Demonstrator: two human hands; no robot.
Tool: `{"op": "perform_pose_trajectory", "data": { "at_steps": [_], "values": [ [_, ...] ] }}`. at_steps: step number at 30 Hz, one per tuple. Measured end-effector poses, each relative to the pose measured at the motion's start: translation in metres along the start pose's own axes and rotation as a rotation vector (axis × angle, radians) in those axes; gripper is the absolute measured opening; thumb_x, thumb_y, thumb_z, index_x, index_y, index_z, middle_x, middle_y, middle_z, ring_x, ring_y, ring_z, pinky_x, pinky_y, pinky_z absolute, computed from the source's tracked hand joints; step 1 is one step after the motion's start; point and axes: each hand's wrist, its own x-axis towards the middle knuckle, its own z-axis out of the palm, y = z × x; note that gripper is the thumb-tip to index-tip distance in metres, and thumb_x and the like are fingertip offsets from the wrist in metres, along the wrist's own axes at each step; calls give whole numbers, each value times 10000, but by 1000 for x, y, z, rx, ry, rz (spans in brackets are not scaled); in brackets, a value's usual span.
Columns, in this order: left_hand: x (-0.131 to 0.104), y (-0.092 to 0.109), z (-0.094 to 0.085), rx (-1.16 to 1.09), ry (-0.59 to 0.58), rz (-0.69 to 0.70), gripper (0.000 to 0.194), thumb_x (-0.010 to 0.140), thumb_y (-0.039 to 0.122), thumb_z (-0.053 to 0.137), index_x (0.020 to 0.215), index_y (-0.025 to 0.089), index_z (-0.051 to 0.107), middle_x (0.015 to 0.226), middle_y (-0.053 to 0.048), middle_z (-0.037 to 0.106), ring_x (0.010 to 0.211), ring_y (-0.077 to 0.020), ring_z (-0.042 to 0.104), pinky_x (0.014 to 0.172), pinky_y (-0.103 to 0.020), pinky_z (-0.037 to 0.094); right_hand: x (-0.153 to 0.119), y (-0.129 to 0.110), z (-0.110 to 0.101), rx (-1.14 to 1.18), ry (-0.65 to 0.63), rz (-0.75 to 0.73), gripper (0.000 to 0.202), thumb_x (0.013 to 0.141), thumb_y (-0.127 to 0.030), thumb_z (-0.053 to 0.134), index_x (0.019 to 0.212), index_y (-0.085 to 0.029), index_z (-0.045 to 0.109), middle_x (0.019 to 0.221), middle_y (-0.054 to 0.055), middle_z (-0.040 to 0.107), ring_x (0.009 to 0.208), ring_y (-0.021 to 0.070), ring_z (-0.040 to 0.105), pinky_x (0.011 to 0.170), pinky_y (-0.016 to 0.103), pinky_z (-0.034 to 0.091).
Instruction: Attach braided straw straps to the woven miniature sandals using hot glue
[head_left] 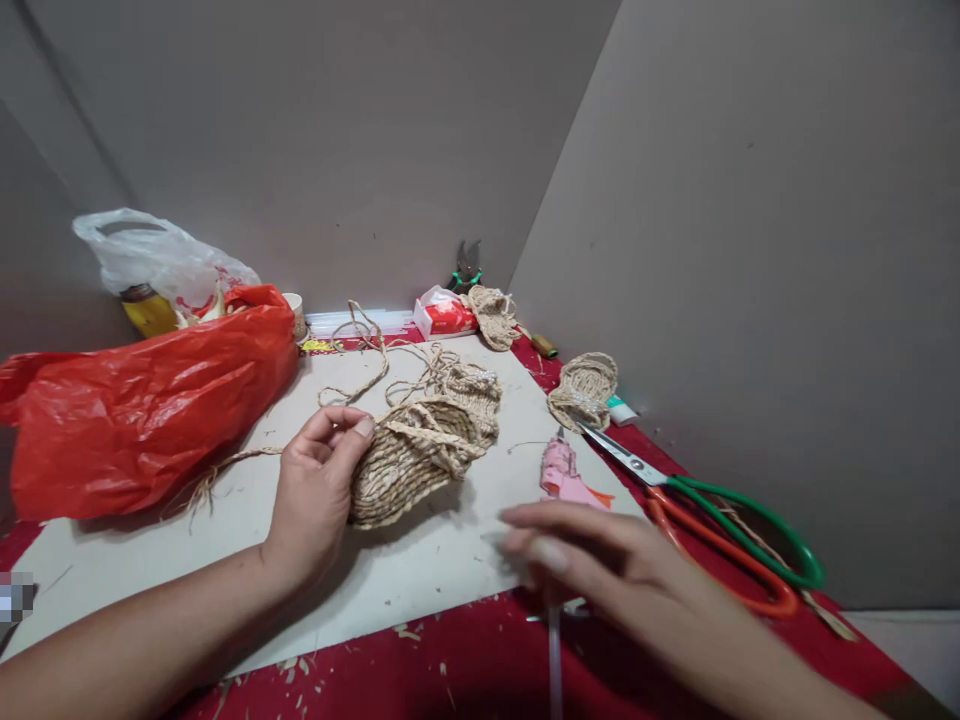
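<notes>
My left hand [319, 490] pinches the edge of a small woven straw slipper [405, 470] between thumb and fingers, raised a little over the white board. Braided straw cord crosses the slipper's top. Just behind it lies another woven straw piece [472, 385] with loose braided cord [367, 375]. Blurred by motion, my right hand [592, 560] hovers at the board's front right, its fingers stretched out. Beyond its fingertips is a glue gun [562, 470] wrapped in pink, nozzle pointing away. A translucent stick [555, 660] shows below my right hand, which partly hides the gun.
Large scissors [637, 465] with green and orange handles lie at right. More woven pieces [585, 390] sit near the wall. A red plastic bag [157, 410] fills the left side. A tissue box [446, 315] and pruning shears [469, 265] stand at the back.
</notes>
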Motion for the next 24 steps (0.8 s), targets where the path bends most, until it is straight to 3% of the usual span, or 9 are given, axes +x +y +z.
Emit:
{"op": "perform_pose_trajectory", "data": {
  "at_steps": [2, 3, 5, 8, 13, 24],
  "values": [
    [-8, 5, 1, -19, -17, -13, 218, 701, 310, 729, 788, 181, 576, 638, 55, 565, 569, -81, 503, 543, -178, 419, 10, -13, 30, 315, -100, 89, 428, 873, -494, 532, 1169, -193, 598, 926, 86, 701, 699, 181, 676, 567, 289, 561],
    [-12, 6, 1, -19, -30, -15, 216, 707, 311, 726, 792, 182, 575, 639, 53, 565, 570, -84, 503, 542, -181, 422, 16, -18, 42, 398, -135, 104, 425, 861, -483, 565, 1154, -177, 603, 862, 71, 700, 647, 158, 659, 586, 286, 554],
    [-21, 7, 2, -10, -67, -12, 199, 727, 313, 713, 792, 186, 574, 646, 50, 563, 583, -88, 498, 553, -188, 423, 28, -24, 62, 586, -76, 55, 394, 824, -465, 627, 1087, -172, 633, 902, 73, 698, 693, 160, 653, 627, 289, 553],
    [-28, 4, 1, -13, -140, 0, 146, 761, 290, 685, 780, 188, 582, 668, 44, 559, 616, -87, 488, 597, -194, 421, 39, -27, 76, 856, 71, -6, 306, 774, -354, 718, 1041, -214, 662, 1046, 49, 694, 923, 182, 640, 847, 322, 515],
    [-23, 5, -2, 24, -264, -10, 91, 758, 243, 676, 748, 167, 627, 699, 21, 574, 664, -96, 481, 641, -204, 399, 45, -22, 73, 1059, 180, 44, 427, 646, -211, 819, 1047, -227, 676, 987, 27, 728, 964, 207, 642, 959, 381, 452],
    [-13, 8, -4, 144, -460, -90, 167, 759, 298, 710, 716, 166, 618, 646, 28, 549, 617, -85, 463, 606, -201, 389, 44, -18, 60, 1045, 62, 35, 284, 661, -238, 781, 922, -178, 688, 952, 53, 731, 928, 241, 655, 930, 410, 453]
  ]
}}
